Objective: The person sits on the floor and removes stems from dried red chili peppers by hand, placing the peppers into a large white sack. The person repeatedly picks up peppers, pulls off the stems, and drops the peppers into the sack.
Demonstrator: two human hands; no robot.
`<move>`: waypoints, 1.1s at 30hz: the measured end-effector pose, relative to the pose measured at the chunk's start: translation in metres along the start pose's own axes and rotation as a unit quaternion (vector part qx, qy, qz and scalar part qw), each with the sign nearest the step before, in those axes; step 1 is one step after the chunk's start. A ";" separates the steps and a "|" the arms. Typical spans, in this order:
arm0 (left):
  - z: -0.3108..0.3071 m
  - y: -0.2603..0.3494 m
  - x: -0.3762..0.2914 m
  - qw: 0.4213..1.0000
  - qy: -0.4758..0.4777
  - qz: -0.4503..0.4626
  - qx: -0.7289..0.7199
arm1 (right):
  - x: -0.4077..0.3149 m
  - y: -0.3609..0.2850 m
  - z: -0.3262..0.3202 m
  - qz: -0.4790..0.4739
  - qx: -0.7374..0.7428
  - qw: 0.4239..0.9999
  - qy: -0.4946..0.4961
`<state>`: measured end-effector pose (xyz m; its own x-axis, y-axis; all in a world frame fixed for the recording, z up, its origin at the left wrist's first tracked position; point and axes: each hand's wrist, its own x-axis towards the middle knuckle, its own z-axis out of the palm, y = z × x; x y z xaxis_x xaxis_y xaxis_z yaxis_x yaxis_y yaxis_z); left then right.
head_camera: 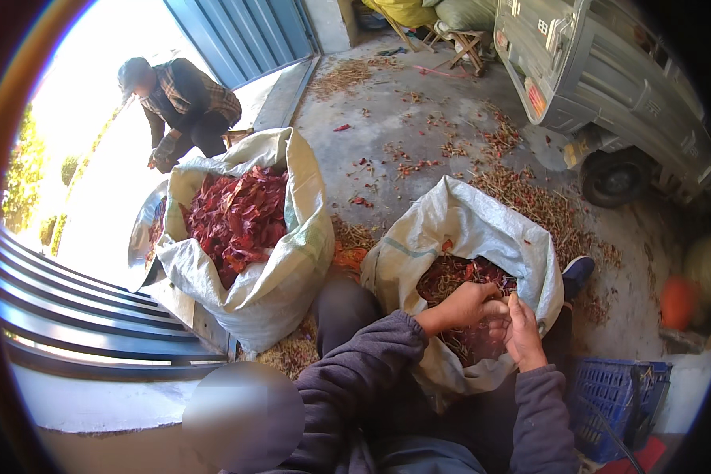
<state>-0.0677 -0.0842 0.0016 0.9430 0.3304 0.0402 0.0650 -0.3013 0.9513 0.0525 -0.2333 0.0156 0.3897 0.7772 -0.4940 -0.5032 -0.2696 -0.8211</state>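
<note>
My left hand (pixel 468 307) and my right hand (pixel 521 332) meet over an open white woven sack (pixel 391 255) between my legs. The fingertips of both are pinched close together; what lies between them is too small to tell. Inside this sack are dried red chili peppers (pixel 468 349) with thin stems. To the left stands a second white woven sack (pixel 266 302), its rim rolled outwards, filled with dark red dried chili pods (pixel 237 213).
A person (pixel 183 106) in a cap and gloves sits bent over by the doorway, beside a metal basin (pixel 142 237). Stems and chili bits litter the concrete floor (pixel 379 130). A small vehicle (pixel 610 89) stands at upper right, a blue plastic crate (pixel 610 403) at lower right.
</note>
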 end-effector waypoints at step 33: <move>-0.009 -0.010 0.006 0.903 0.127 -0.130 -0.390 | 0.016 -0.026 0.068 -0.292 -0.367 0.860 0.203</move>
<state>-0.0661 -0.0712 -0.0050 0.8174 0.5230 -0.2414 -0.0687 0.5046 0.8606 0.0192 -0.1750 0.0482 0.7225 0.6797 0.1261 0.4336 -0.3035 -0.8485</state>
